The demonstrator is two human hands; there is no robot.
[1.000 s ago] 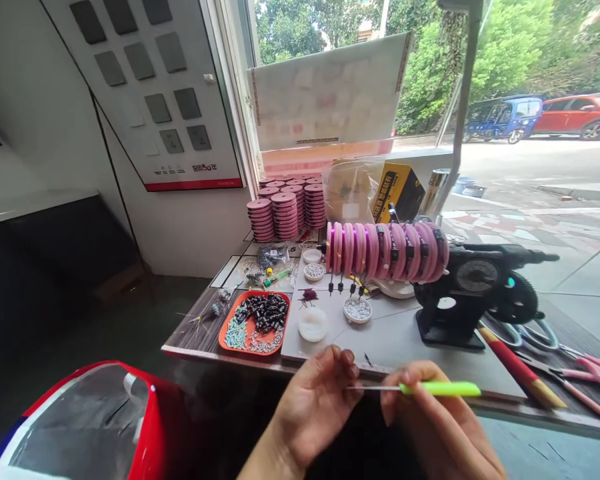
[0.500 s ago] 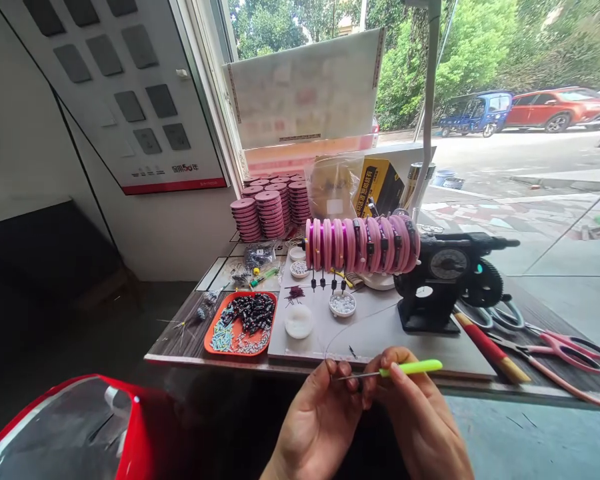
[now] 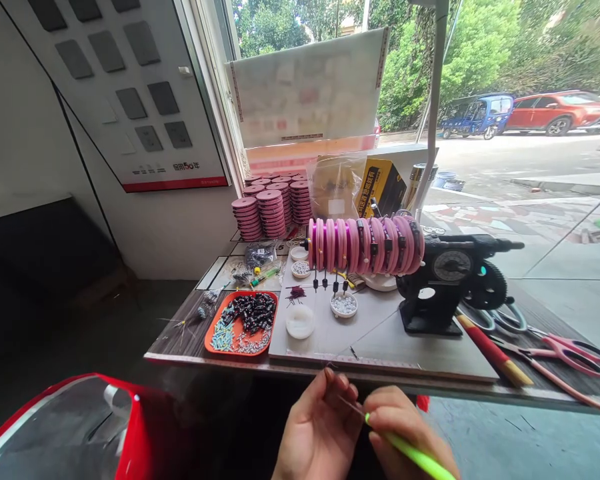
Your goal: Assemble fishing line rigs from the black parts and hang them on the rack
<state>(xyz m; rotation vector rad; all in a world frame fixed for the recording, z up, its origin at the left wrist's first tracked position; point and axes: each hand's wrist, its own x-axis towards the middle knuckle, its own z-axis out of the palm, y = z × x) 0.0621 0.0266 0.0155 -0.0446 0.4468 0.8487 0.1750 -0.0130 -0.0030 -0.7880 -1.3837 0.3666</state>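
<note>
My right hand (image 3: pixel 405 427) grips a tool with a bright green handle (image 3: pixel 415 456) and a thin metal needle-like shaft (image 3: pixel 351 404). The shaft points up and left toward the palm of my left hand (image 3: pixel 325 420). Thumb and forefinger of my left hand are pinched on a thin fishing line (image 3: pixel 373 328); its end at the fingertips is too fine to make out. From there the line runs up and right over the pale board (image 3: pixel 375 347) toward the black winding machine (image 3: pixel 450 267). Pink spools (image 3: pixel 365 245) sit in a row on the machine's shaft.
An orange tray (image 3: pixel 207 343) of black and silvery small parts lies left, near white dishes (image 3: pixel 300 323). Stacked pink discs (image 3: pixel 271 213) stand behind. Scissors (image 3: pixel 570 353) and a red-and-tan stick (image 3: pixel 497 351) lie right. A red-edged bag (image 3: pixel 130 427) is at lower left.
My right hand has moved down, and the green tool's handle has swung to point down and right. The line, curved before, now runs nearly straight. My left hand keeps its pinch.
</note>
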